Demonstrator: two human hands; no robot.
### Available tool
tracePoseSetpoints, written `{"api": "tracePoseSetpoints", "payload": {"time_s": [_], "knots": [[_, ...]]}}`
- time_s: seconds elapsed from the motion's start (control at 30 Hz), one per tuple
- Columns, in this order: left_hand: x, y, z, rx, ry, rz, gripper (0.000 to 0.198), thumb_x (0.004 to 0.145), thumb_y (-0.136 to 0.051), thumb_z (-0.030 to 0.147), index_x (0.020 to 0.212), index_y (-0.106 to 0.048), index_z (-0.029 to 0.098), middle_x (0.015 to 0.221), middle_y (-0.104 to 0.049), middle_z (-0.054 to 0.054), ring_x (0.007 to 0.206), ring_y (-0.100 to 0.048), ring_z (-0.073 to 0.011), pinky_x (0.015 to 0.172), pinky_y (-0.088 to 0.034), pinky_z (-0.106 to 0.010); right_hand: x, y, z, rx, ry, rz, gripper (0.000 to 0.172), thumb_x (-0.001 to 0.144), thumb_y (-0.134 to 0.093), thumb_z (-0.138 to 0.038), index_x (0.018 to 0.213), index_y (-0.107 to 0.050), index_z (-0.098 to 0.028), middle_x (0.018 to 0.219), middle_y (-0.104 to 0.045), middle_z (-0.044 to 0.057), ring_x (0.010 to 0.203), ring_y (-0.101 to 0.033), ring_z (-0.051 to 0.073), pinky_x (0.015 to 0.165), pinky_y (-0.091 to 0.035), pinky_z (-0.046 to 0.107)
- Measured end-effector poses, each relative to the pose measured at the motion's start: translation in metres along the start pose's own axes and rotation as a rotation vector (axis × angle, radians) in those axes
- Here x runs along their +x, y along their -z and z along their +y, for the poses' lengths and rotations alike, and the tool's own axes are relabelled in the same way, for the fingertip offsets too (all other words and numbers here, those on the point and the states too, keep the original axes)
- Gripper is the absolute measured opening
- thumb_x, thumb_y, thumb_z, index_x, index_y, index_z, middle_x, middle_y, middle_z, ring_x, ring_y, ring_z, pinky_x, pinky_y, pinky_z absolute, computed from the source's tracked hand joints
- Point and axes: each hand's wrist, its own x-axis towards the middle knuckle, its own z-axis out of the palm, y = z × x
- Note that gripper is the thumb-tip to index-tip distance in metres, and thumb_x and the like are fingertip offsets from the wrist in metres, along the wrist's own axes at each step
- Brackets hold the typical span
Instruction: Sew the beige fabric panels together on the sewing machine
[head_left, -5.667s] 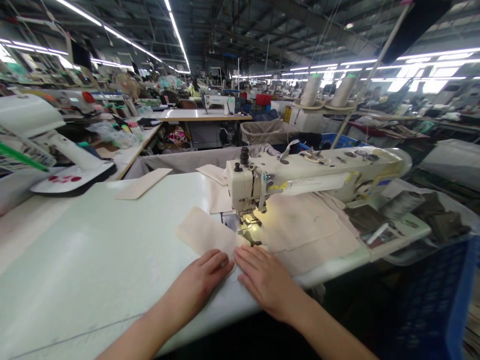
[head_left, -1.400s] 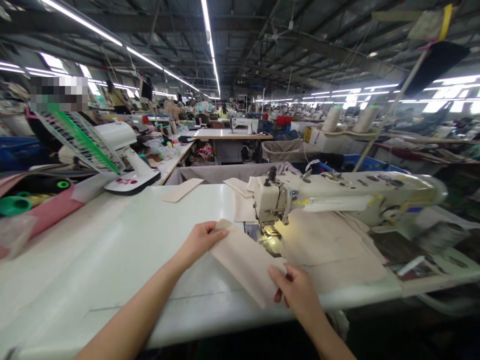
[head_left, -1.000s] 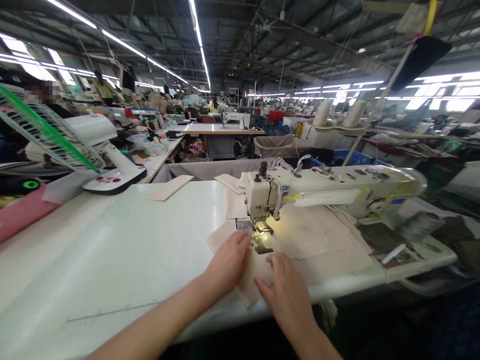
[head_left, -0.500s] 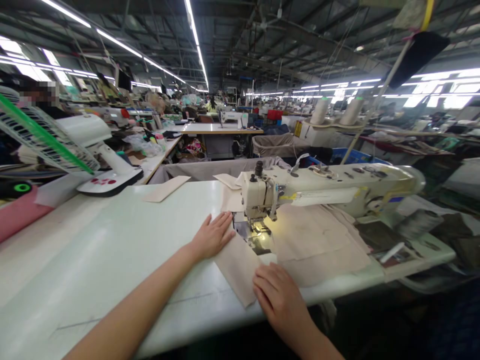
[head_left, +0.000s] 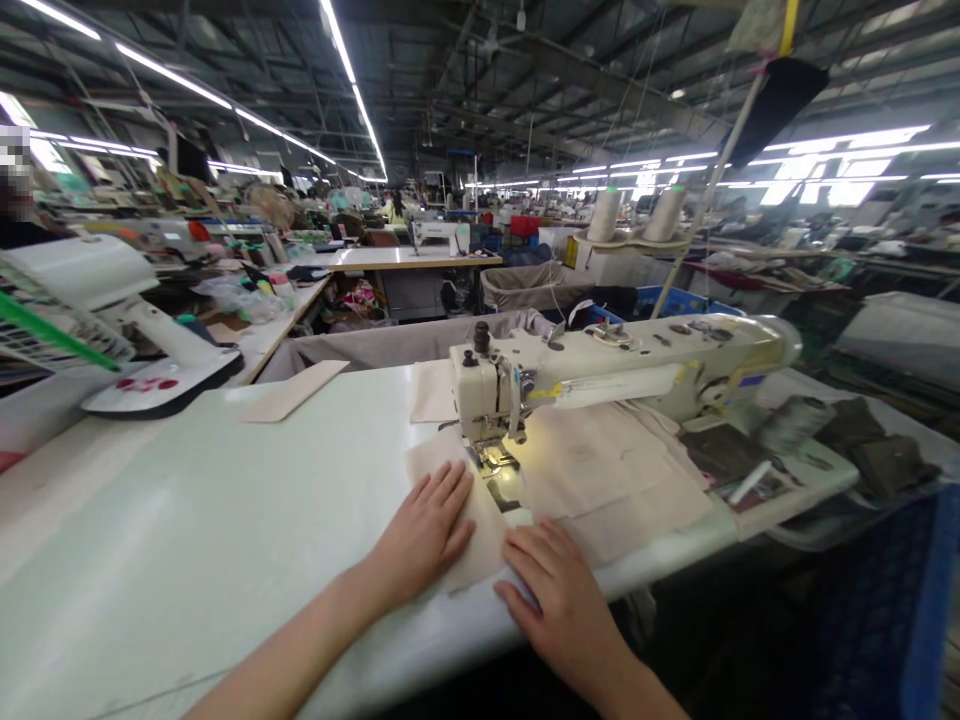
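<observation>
Both hands are bare and lie flat, palms down, with the fingers a little spread. The left hand (head_left: 424, 530) points forward and to the right, the right hand (head_left: 559, 625) forward and to the left. They are near but not touching. The left forearm (head_left: 285, 650) and the right forearm (head_left: 634, 685) come up from the bottom of the view.

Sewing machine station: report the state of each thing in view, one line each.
left hand: flat on the strip, fingers spread
right hand: flat, fingers at the strip's edge
beige fabric strip: lying flat, end beside the presser foot
sewing machine: work lamp lit
stacked fabric panels: lying flat, right of the needle
thread cones: upright on their stand
far fabric strip: lying flat
</observation>
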Motion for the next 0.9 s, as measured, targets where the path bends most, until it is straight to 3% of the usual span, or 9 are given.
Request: {"api": "tracePoseSetpoints", "payload": {"time_s": [0.1,0.2,0.33,0.5,0.7,0.9], "knots": [[0.028,0.016,-0.016,-0.074,-0.012,-0.083,0.052,0.099,-0.046,0.034,0.148,-0.048,0.018,0.158,-0.043,-0.014,0.148,-0.037,-0.0305,0.121,-0.032,-0.053,0.007,0.0,-0.001,-0.028,-0.024,-0.046,0.023,0.096,-0.059,-0.022,0.119,-0.061,-0.021,0.117,-0.07,0.008,0.11,-0.063,0.026,0.11,-0.041,0.051],[0.043,0.024,-0.02,-0.123,-0.018,-0.075,0.048,0.096,-0.053,0.036,0.141,-0.054,0.018,0.152,-0.051,-0.015,0.145,-0.042,-0.0306,0.12,-0.032,-0.053,0.014,-0.004,-0.004,-0.058,-0.061,-0.066,0.02,0.094,-0.063,-0.023,0.115,-0.062,-0.022,0.115,-0.07,0.007,0.109,-0.063,0.025,0.111,-0.04,0.05],[0.042,0.022,-0.02,-0.16,-0.027,-0.016,0.05,0.094,-0.057,0.04,0.14,-0.055,0.019,0.148,-0.056,-0.014,0.142,-0.045,-0.0308,0.121,-0.031,-0.052,0.017,-0.008,-0.005,-0.042,-0.099,-0.058,0.023,0.095,-0.063,-0.025,0.117,-0.061,-0.021,0.116,-0.069,0.008,0.113,-0.061,0.026,0.113,-0.037,0.05],[0.048,0.022,-0.026,-0.148,-0.008,-0.038,0.05,0.095,-0.054,0.039,0.14,-0.055,0.016,0.146,-0.057,-0.015,0.139,-0.048,-0.0312,0.121,-0.03,-0.052,0.02,-0.011,-0.001,-0.063,-0.108,-0.067,0.026,0.096,-0.062,-0.026,0.122,-0.06,-0.021,0.126,-0.067,0.01,0.121,-0.058,0.028,0.113,-0.037,0.052],[0.066,0.027,-0.037,-0.175,-0.019,-0.041,0.04,0.093,-0.054,0.034,0.13,-0.06,0.019,0.139,-0.061,-0.013,0.133,-0.051,-0.03,0.115,-0.038,-0.048,0.037,-0.018,0.006,-0.105,-0.116,-0.082,0.027,0.094,-0.066,-0.027,0.119,-0.062,-0.021,0.122,-0.069,0.008,0.118,-0.06,0.027,0.113,-0.038,0.051],[0.073,0.026,-0.042,-0.196,-0.035,-0.011,0.041,0.091,-0.055,0.03,0.13,-0.06,0.02,0.14,-0.061,-0.012,0.134,-0.049,-0.0306,0.115,-0.037,-0.047,0.043,-0.022,0.008,-0.103,-0.126,-0.077,0.028,0.094,-0.066,-0.027,0.12,-0.061,-0.021,0.123,-0.068,0.008,0.118,-0.06,0.027,0.114,-0.039,0.051]]}}
